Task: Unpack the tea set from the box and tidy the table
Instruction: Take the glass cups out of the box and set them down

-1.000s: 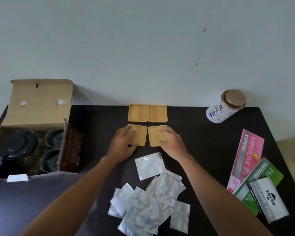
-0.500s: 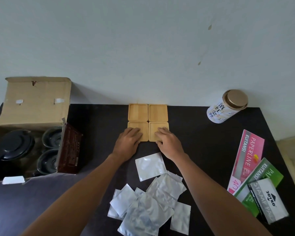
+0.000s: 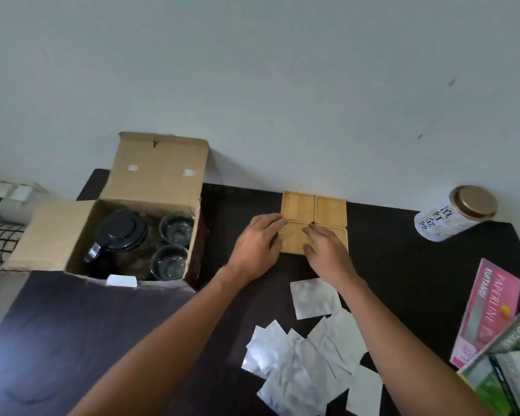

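Note:
Several square wooden coasters point(image 3: 330, 208) lie together in a two-by-two block at the back of the dark table point(image 3: 72, 325). My left hand point(image 3: 257, 243) rests flat at the left edge of the front-left coaster, fingers apart. My right hand point(image 3: 327, 250) lies flat over the front pair, fingers spread, holding nothing. On the left stands an open cardboard box point(image 3: 150, 178) holding a glass teapot with a black lid point(image 3: 120, 232) and two glass cups point(image 3: 176, 228).
Several silver foil sachets point(image 3: 300, 355) lie scattered in front of my hands. A white tea tin with a gold lid point(image 3: 451, 216) stands at the back right. Pink and green paper packs point(image 3: 490, 313) lie at the right edge. The wall runs behind the table.
The front two coasters have been pushed back against the rear pair, closing the gap. My view has swung left, so everything sits further right in frame. My hands stay flat on the coasters.

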